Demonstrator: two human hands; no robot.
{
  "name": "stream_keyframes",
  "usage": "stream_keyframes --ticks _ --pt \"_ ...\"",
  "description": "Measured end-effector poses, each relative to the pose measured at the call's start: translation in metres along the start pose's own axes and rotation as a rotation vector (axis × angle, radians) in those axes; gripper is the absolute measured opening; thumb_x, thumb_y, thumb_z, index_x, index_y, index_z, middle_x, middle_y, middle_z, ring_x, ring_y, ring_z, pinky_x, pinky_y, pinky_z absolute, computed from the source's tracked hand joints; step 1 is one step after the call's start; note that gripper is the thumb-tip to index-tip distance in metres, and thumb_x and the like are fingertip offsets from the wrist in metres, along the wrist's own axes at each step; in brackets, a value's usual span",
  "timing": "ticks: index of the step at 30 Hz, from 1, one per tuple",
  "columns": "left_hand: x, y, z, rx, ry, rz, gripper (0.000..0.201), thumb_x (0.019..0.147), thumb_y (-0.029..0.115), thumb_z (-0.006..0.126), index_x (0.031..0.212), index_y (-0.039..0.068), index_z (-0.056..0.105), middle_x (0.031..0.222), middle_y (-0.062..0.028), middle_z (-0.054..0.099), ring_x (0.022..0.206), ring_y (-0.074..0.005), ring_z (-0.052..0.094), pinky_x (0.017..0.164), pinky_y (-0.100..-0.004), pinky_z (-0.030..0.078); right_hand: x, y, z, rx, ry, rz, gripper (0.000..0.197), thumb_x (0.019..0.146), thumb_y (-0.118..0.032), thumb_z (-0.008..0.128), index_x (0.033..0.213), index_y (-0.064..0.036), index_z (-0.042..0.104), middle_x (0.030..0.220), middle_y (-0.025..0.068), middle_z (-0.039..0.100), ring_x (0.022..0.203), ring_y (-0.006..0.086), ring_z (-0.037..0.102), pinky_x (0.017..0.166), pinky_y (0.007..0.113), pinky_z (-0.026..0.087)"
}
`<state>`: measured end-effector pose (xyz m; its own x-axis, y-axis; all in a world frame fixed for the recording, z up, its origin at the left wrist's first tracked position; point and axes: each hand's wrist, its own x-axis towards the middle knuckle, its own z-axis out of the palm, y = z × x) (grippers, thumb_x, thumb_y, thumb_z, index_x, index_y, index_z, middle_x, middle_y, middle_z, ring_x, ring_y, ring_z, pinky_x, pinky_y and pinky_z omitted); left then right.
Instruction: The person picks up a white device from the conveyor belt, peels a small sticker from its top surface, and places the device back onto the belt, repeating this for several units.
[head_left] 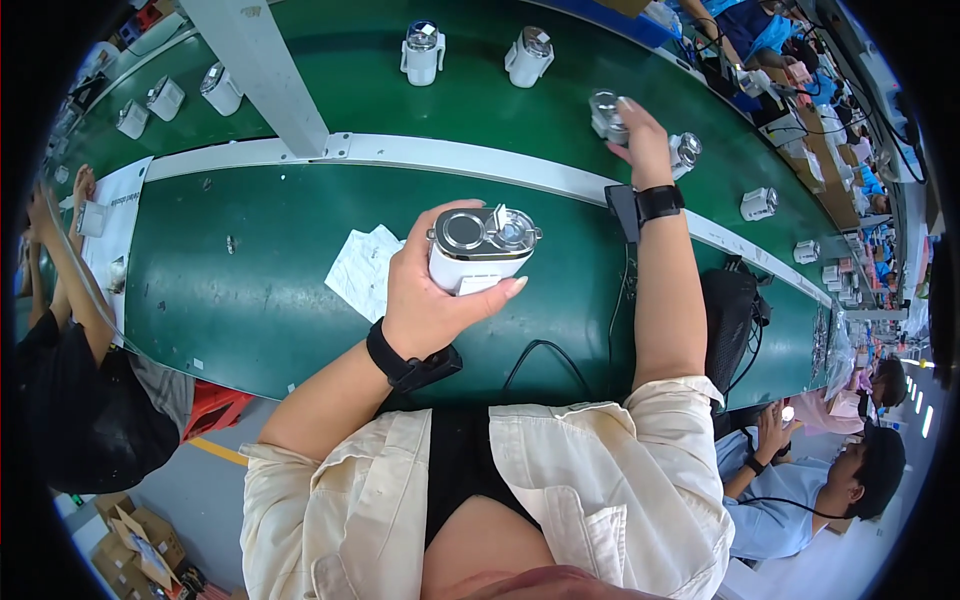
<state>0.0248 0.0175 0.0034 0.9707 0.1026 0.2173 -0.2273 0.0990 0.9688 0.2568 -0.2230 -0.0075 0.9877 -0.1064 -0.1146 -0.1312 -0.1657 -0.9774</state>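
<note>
My left hand (pixel 430 290) is wrapped round a white oval-bodied device (pixel 480 262) and holds it up over the green table. Two round parts show on its shiny-rimmed top, the right one clear with a small white tab standing on it. Stretched forward past the metal rail, my right hand (pixel 645 145) has its thumb and fingers at a white device with a clear top (pixel 604 115) over the green belt. Another such device (pixel 684 152) stands just right of that wrist. On the table beside my left hand lies a crumpled white sheet (pixel 362 272).
More white devices (pixel 423 55) stand along the green belt (pixel 340 60). A metal post (pixel 262 80) rises from the rail (pixel 480 170). A black bag (pixel 730 320) and a black cable (pixel 548 345) lie near me. Co-workers sit left and right; one person's hand (pixel 85 185) is at the left.
</note>
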Motion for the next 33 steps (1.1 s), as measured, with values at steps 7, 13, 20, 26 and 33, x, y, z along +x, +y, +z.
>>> stream_keyframes --ticks 7,13,20,26,33 --pt "-0.003 0.001 0.002 0.001 0.007 0.025 0.068 0.066 0.012 0.086 0.123 0.004 0.050 0.105 -0.0096 0.068 0.095 -0.0147 0.066 0.083 -0.0276 0.053 0.017 0.019 -0.017 -0.805 0.393 -0.484 0.040 0.093 -0.028 0.060 0.126 -0.0069 0.059 0.112 0.0122 0.066 0.102 0.0193 0.063 0.085 0.031 0.052" --pt "-0.006 -0.004 0.000 0.137 -0.019 0.083 0.072 0.065 0.011 0.087 0.125 0.004 0.048 0.106 -0.0101 0.067 0.096 -0.0160 0.067 0.083 -0.0279 0.053 -0.067 -0.044 -0.003 -0.848 0.318 -1.125 0.025 0.091 -0.019 0.062 0.112 -0.0055 0.066 0.108 0.0132 0.067 0.095 0.0222 0.066 0.079 0.031 0.052" --pt "-0.006 -0.004 -0.001 0.191 -0.051 0.073 0.076 0.066 0.007 0.086 0.129 0.003 0.044 0.107 -0.0104 0.067 0.098 -0.0162 0.066 0.085 -0.0285 0.053 -0.119 -0.062 0.006 -0.587 0.037 -0.844 0.023 0.088 -0.014 0.063 0.109 -0.0047 0.067 0.106 0.0120 0.069 0.099 0.0314 0.063 0.082 0.039 0.050" --pt "-0.005 -0.007 0.003 0.134 -0.035 0.068 0.072 0.066 0.010 0.087 0.126 0.003 0.047 0.106 -0.0104 0.066 0.096 -0.0163 0.067 0.084 -0.0280 0.053 -0.045 0.022 0.020 -1.288 0.195 -0.853 0.052 0.077 -0.024 0.076 0.122 -0.0049 0.058 0.122 0.0182 0.060 0.102 0.0350 0.062 0.084 0.041 0.052" --pt "-0.004 -0.006 0.002 0.065 -0.005 0.037 0.071 0.066 0.011 0.087 0.125 0.004 0.048 0.106 -0.0104 0.066 0.096 -0.0164 0.067 0.083 -0.0277 0.053 -0.003 0.009 0.009 -1.278 0.044 -0.762 0.061 0.077 -0.029 0.076 0.127 -0.0016 0.055 0.120 0.0183 0.061 0.093 0.0307 0.067 0.081 0.038 0.055"
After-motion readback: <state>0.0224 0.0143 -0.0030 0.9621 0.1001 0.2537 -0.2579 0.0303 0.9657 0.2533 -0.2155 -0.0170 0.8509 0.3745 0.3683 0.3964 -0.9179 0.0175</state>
